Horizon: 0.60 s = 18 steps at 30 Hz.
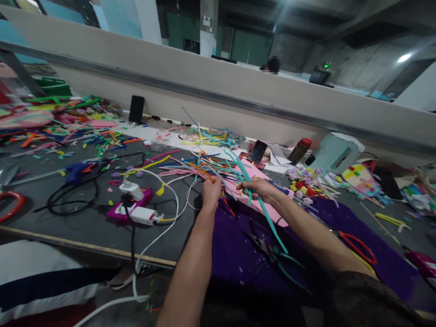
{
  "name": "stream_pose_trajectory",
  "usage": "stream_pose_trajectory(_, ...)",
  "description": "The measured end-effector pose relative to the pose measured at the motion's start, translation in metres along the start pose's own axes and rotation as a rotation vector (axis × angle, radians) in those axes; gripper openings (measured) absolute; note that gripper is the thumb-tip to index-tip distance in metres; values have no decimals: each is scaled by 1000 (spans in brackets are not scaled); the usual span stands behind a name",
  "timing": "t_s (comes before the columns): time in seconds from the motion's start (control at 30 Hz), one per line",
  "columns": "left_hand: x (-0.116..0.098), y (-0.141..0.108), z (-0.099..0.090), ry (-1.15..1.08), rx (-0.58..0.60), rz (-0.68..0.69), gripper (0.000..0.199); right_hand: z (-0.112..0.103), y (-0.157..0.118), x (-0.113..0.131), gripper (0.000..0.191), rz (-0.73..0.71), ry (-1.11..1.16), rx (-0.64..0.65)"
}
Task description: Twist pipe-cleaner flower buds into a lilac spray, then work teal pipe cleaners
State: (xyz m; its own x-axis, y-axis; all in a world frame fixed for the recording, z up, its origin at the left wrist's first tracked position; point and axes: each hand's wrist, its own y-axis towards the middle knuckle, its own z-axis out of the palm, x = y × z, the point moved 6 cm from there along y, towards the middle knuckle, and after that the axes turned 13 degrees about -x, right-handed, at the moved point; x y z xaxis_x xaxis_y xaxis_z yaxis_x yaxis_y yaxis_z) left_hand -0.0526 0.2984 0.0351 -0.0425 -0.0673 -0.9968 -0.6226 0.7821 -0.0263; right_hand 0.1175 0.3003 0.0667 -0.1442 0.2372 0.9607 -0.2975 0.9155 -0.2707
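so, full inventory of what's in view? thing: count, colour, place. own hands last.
Table: one, dark grey, beneath everything
Loose stems: many, mixed, far left and centre
Power strip: one, magenta, left of centre
Glue gun: one, blue, left
Phones: two, dark, along the back
Bottle: one, brown, red lid, back right
Jug-like appliance: one, pale, right of bottle
Small flowers: many, lilac/red/yellow, right
Pink sheet: at least one, pink, centre right
Purple cloth: one, purple, front
Pliers: one, green handles, on purple cloth
Turquoise stems: several, turquoise, in right hand
Left hand: one, bare, centre, gripping an orange stem
Right hand: one, bare, right of centre
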Motion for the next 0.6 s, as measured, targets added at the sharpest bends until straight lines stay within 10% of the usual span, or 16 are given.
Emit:
stream_pose_trajectory(0.43, -16, -7, -17, 824, -54, 320, 47, -16, -13, -13, 25, 11, 299, 90)
stream_pose_trajectory(0.6, -42, -14, -30, 740, -210, 498, 43, -15, -20, -16, 23, 51, 392, 151)
